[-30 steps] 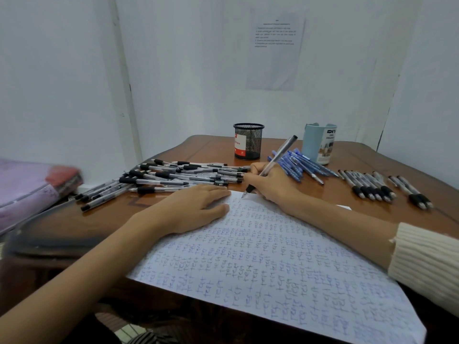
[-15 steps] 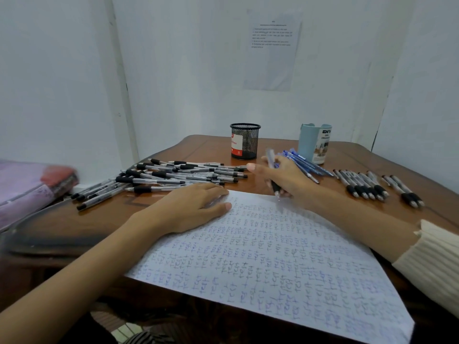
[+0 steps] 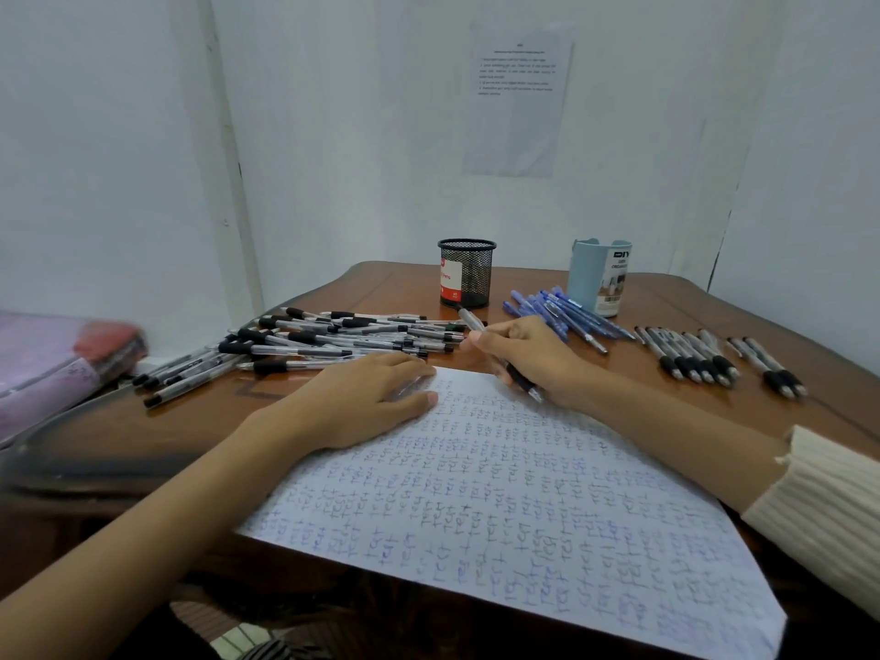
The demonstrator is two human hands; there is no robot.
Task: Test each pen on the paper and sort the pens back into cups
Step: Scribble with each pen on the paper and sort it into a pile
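Note:
A large sheet of paper (image 3: 524, 507) covered in handwritten test marks lies on the wooden table (image 3: 200, 421). My left hand (image 3: 362, 397) rests flat on its top left corner, fingers apart. My right hand (image 3: 528, 354) grips a clear pen with a black grip (image 3: 519, 381), its tip near the paper's top edge and its back end pointing up-left. A pile of black-grip pens (image 3: 309, 345) lies at the left. Blue pens (image 3: 562, 314) lie by a light blue cup (image 3: 600, 278). A black mesh cup (image 3: 466, 273) stands behind.
A row of black-grip pens (image 3: 690, 357) and two more pens (image 3: 771, 369) lie on the table's right side. A pink and red bundle (image 3: 62, 359) sits at the far left. White walls close off the back, with a printed sheet (image 3: 519, 97) stuck on.
My right hand lifted the pen off the paper, turned it over, and now holds it reversed with the tip toward me near the paper's top edge. My left hand stayed put.

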